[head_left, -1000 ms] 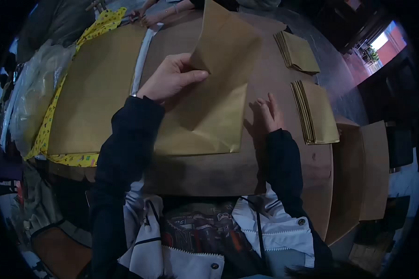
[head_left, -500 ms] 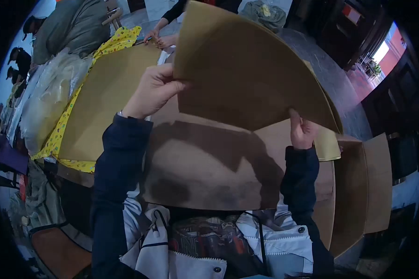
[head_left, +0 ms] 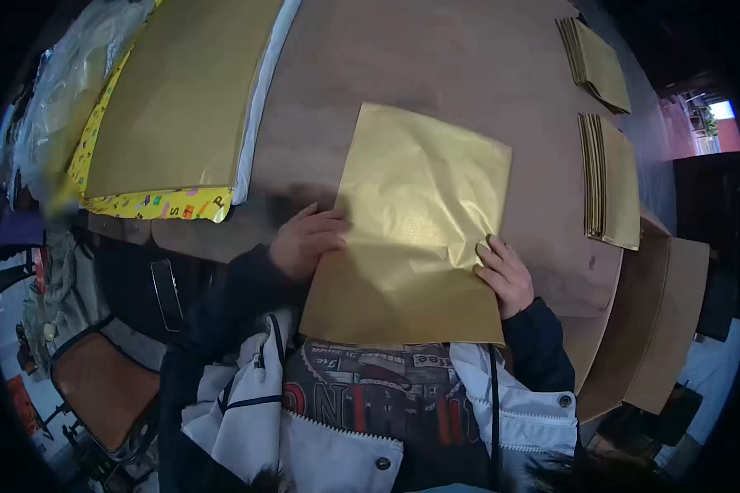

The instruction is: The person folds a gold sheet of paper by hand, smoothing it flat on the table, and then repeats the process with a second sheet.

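Observation:
A gold sheet of paper [head_left: 411,197], creased and shiny, lies in front of me, its near edge reaching over the table edge against my shirt. My left hand [head_left: 308,240] holds its left edge, fingertips over the margin and the thumb hidden. On the right edge, the fingers of my right hand [head_left: 506,275] press on top, spread a little, and wrinkles run out from them. The right thumb is hidden, seemingly beneath the sheet. Farther left, a large stack of gold-brown sheets [head_left: 181,99] rests on yellow patterned wrapping [head_left: 160,205].
Two bundles of folded gold paper, one farther [head_left: 596,66] and one nearer [head_left: 612,181], sit at the right side of the brown tabletop [head_left: 436,57]. An open cardboard box [head_left: 666,320] stands beyond the right edge. At lower left is a brown chair [head_left: 107,386]. Clear plastic [head_left: 74,90] lies far left.
The sheet has come down from mid-air towards my body, and its gold face now shows. Both hands have lowered with it. My view has tilted down, and the other person's hands are out of view.

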A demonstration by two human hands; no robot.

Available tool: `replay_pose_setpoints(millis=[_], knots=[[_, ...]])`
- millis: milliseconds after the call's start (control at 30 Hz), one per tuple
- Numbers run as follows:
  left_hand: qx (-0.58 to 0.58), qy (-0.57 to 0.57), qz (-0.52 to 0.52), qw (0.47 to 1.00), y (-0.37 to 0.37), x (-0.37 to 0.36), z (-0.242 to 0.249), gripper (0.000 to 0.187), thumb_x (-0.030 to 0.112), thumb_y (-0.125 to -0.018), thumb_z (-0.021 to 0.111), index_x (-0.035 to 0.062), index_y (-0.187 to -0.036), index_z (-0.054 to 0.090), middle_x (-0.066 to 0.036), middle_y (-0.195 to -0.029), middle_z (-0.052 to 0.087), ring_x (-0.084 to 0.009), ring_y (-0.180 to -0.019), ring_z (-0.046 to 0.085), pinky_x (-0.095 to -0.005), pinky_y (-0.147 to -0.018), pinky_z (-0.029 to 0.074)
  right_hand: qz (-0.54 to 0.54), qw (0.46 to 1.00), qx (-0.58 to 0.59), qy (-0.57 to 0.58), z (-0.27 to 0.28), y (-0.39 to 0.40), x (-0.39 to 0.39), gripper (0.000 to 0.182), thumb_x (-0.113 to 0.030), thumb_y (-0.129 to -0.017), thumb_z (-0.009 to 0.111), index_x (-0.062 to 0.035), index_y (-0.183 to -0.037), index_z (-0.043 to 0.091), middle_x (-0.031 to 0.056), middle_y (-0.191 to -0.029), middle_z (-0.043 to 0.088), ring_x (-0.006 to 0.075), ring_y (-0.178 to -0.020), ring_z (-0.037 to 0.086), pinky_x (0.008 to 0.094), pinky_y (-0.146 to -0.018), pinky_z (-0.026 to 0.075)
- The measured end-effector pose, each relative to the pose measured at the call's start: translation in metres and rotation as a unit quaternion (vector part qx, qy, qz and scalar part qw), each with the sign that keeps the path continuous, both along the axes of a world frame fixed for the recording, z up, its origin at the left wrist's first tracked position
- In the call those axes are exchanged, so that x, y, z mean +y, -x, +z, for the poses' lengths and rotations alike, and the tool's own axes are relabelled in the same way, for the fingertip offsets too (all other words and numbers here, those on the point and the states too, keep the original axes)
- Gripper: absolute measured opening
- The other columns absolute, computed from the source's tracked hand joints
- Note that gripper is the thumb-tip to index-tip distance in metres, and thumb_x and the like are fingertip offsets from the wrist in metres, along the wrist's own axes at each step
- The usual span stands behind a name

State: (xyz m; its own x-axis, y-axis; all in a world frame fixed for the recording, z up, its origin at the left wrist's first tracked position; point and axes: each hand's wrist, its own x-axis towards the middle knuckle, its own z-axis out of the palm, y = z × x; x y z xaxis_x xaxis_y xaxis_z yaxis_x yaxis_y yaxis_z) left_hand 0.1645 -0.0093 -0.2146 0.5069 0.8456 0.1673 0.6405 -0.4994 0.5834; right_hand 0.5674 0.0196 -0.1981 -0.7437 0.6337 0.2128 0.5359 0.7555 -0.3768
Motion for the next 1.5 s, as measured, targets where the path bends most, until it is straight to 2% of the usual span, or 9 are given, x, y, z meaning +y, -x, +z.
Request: replay_pose_setpoints(millis=[200,433,633,733,933,1000,1133,1300,1500], knots=[[-0.13,-0.041,0.059,0.989,-0.001,0.001,-0.007,0.019,0.007,-0.065,0.075,0.0065,-0.078,0.062,-0.02,-0.125,0.053,-0.0396,-0.116,0.051,-0.0415,-0.095,0.043,-0.087,0.99,-0.109,-0.002,-0.004,-0.003,0.02,0.073,-0.044,-0.083,0.057,-0.0032,-0.14,0.036,0.0218,-0.149,0.027,0.0456,-0.137,0.022,0.0599,-0.108,0.02],[-0.031,-0.087,0.039,0.995,0.008,0.005,-0.012,0.017,0.006,-0.066,0.074,0.0054,-0.076,0.06,-0.017,-0.126,0.053,-0.037,-0.117,0.05,-0.0418,-0.093,0.044,-0.064,0.995,-0.065,-0.035,-0.01,0.003,0.025,0.066,-0.027,-0.078,0.067,-0.0089,-0.137,0.044,0.0208,-0.147,0.03,0.0453,-0.136,0.025,0.0599,-0.107,0.024],[-0.098,-0.081,0.118,0.985,0.0,0.012,0.008,0.04,0.004,-0.069,0.072,0.0065,-0.106,0.058,-0.015,-0.122,0.055,-0.0359,-0.115,0.051,-0.0405,-0.092,0.046,-0.051,0.984,-0.096,-0.138,-0.013,0.011,0.052,0.056,-0.018,-0.08,0.066,-0.0093,-0.133,0.048,0.0199,-0.139,0.042,0.0418,-0.131,0.035,0.0555,-0.106,0.03],[-0.022,-0.045,0.192,0.98,0.001,0.013,0.017,0.062,0.005,-0.073,0.072,0.0057,-0.128,0.045,-0.016,-0.121,0.055,-0.0331,-0.11,0.054,-0.0366,-0.09,0.047,-0.146,0.987,-0.034,-0.063,-0.01,0.019,0.049,0.058,-0.012,-0.077,0.067,-0.006,-0.132,0.048,0.0201,-0.113,0.054,0.04,-0.106,0.05,0.0457,-0.092,0.043],[-0.282,0.258,0.214,0.899,0.007,0.046,0.013,0.073,0.008,-0.084,0.065,0.0009,-0.143,0.024,-0.016,-0.121,0.057,-0.0232,-0.099,0.061,-0.0343,-0.086,0.05,-0.114,0.993,0.024,-0.021,-0.009,0.025,0.058,0.056,-0.002,-0.076,0.063,-0.0024,-0.131,0.049,0.0217,-0.098,0.059,0.0372,-0.095,0.056,0.0413,-0.083,0.047],[-0.409,0.391,0.225,0.793,0.011,0.063,0.009,0.066,0.011,-0.09,0.057,0.0006,-0.144,0.02,-0.016,-0.122,0.057,-0.0204,-0.098,0.061,-0.0327,-0.083,0.052,-0.108,0.993,0.038,0.008,-0.01,0.021,0.063,0.053,-0.001,-0.079,0.059,-0.0015,-0.131,0.049,0.022,-0.1,0.06,0.0352,-0.094,0.057,0.0407,-0.082,0.048],[-0.457,0.465,0.26,0.713,0.01,0.097,0.029,0.037,0.02,-0.096,0.047,0.0005,-0.127,0.044,-0.012,-0.105,0.064,-0.0173,-0.087,0.065,-0.0286,-0.075,0.055,-0.178,0.953,0.179,0.169,-0.019,0.018,0.082,0.044,-0.004,-0.091,0.047,0.0003,-0.134,0.045,0.0194,-0.107,0.062,0.0261,-0.092,0.06,0.0373,-0.082,0.048],[-0.366,0.429,0.251,0.787,0.021,0.147,-0.01,0.02,0.02,-0.089,0.062,0.0034,-0.101,0.06,-0.004,-0.086,0.065,-0.0114,-0.071,0.063,-0.0243,-0.061,0.052,-0.414,0.788,0.251,0.38,-0.008,0.04,0.136,0.059,-0.033,-0.088,0.061,0.0026,-0.132,0.046,0.0139,-0.104,0.063,0.0208,-0.076,0.059,0.0345,-0.068,0.05],[-0.324,0.419,0.267,0.805,-0.001,0.163,0.004,0.019,0.02,-0.086,0.066,0.0056,-0.098,0.065,-0.003,-0.081,0.065,-0.0095,-0.063,0.059,-0.0244,-0.054,0.048,-0.378,0.881,0.12,0.258,-0.01,0.061,0.168,0.035,-0.022,-0.079,0.069,0.006,-0.1,0.065,0.0095,-0.084,0.067,0.0149,-0.065,0.059,0.0295,-0.057,0.047]])
